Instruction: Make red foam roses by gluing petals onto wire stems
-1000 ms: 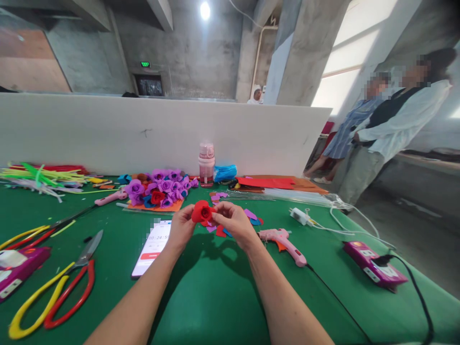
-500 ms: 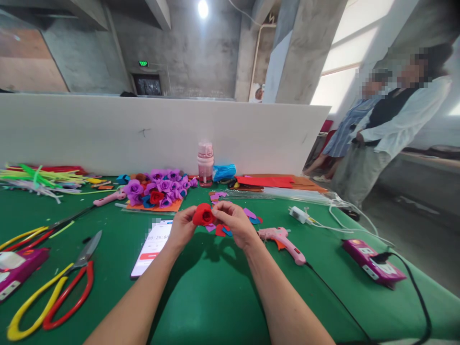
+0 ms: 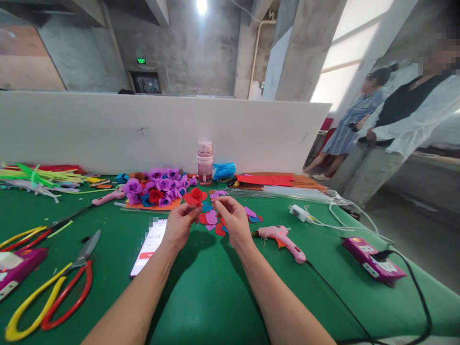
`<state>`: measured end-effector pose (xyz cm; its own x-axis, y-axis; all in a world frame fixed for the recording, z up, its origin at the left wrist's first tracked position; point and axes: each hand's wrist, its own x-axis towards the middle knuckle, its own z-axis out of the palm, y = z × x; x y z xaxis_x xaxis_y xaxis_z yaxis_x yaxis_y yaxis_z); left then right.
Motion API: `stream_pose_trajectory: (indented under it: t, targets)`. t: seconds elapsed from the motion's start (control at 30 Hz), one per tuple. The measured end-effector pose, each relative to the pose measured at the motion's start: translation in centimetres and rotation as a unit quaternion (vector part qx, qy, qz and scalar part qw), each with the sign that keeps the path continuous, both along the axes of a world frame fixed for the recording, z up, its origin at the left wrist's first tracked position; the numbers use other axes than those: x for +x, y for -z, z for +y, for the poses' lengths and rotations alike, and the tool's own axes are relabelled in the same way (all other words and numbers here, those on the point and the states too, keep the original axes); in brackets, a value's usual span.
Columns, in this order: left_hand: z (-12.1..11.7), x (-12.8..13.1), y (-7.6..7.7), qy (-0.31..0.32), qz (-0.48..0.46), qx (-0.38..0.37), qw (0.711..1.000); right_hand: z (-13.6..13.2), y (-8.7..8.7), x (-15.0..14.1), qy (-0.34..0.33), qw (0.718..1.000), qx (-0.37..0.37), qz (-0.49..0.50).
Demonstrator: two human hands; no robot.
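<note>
My left hand (image 3: 178, 226) pinches a red felt rose (image 3: 195, 196) at its fingertips and holds it up over the green table, toward the heap of purple, red and blue felt roses (image 3: 158, 186). To its right is my right hand (image 3: 234, 221), off the rose, with loosely bent fingers and nothing visible in them. It hovers over loose felt petals (image 3: 211, 218) in red, pink and blue lying between the two hands.
A phone (image 3: 150, 240) lies left of my left hand, scissors (image 3: 53, 293) further left, pipe cleaners (image 3: 39, 175) at far left. A pink glue gun (image 3: 282, 237) lies right, with cable and purple power banks (image 3: 373, 261). A pink bottle (image 3: 204, 163) stands at the white partition. Two people stand right.
My right hand has let go of the red rose. My left hand has carried the rose up and away from me, toward the heap of roses.
</note>
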<state>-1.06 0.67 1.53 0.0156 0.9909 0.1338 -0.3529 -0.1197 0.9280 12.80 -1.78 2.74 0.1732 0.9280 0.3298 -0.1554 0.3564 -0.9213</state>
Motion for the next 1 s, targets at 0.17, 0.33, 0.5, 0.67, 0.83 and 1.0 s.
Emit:
stream_pose_trajectory:
  t: [0.17,0.33,0.5,0.67,0.83,1.0]
  targets:
    - [-1.1,0.0,-1.0,0.073,0.002,-0.043,0.996,-0.3,-0.8,1.1,0.186,0.925,0.211,-0.255]
    - [-1.1,-0.5,-1.1,0.167,0.003,-0.093,0.982,-0.3,-0.7,1.7,0.193,0.869,0.247,-0.383]
    - [-1.1,-0.6,-0.8,0.202,0.02,-0.103,0.974,-0.4,-0.5,1.6,0.202,0.845,0.267,-0.416]
    - [-1.1,-0.5,-0.7,0.203,0.044,-0.106,0.972,-0.5,-0.6,1.7,0.202,0.838,0.272,-0.429]
    - [-1.1,-0.5,-0.8,0.203,0.053,-0.108,0.972,-0.6,-0.7,1.7,0.201,0.831,0.273,-0.442]
    - [-1.3,-0.5,-0.9,0.196,0.075,-0.107,0.972,-0.6,-0.8,1.8,0.195,0.818,0.28,-0.463]
